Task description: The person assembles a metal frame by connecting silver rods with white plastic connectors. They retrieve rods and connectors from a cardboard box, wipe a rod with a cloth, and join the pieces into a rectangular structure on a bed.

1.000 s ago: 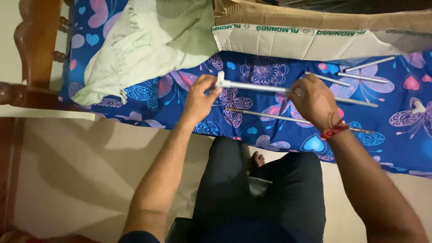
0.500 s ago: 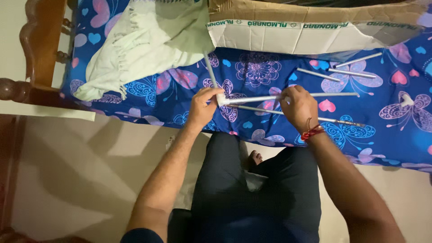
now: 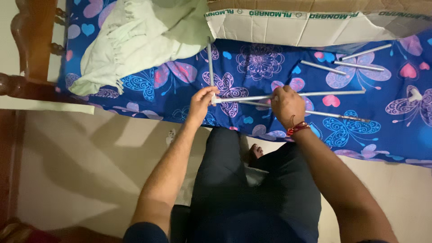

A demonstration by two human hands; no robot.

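While the wooden bed frame (image 3: 27, 49) is showing at nine o'clock, a pale green cloth (image 3: 135, 40) is lying crumpled on the bed (image 3: 270, 63) toward eleven o'clock, over the blue butterfly-print sheet. Just right of it, the left hand (image 3: 201, 104) is closing its grip on a white corner joint (image 3: 214, 100), where two thin metal rods are meeting. One, the upright rod (image 3: 209, 60), is pointing from the joint toward twelve o'clock, its far end reaching the edge of the cloth. The other, the long rod (image 3: 324, 93), is running from the joint toward three o'clock, low over the sheet. The right hand (image 3: 287, 105) is wrapping its grip around this long rod partway along, a red thread band sitting on its wrist. A second long rod (image 3: 333, 115) is lying just below, angling toward four o'clock, passing under the right hand. Three loose short rods (image 3: 355, 65) are resting on the sheet at two o'clock, near a white foam-lined cardboard box (image 3: 297, 27) at one o'clock. A small white connector (image 3: 415, 94) is lying at the far right, well apart from both hands.
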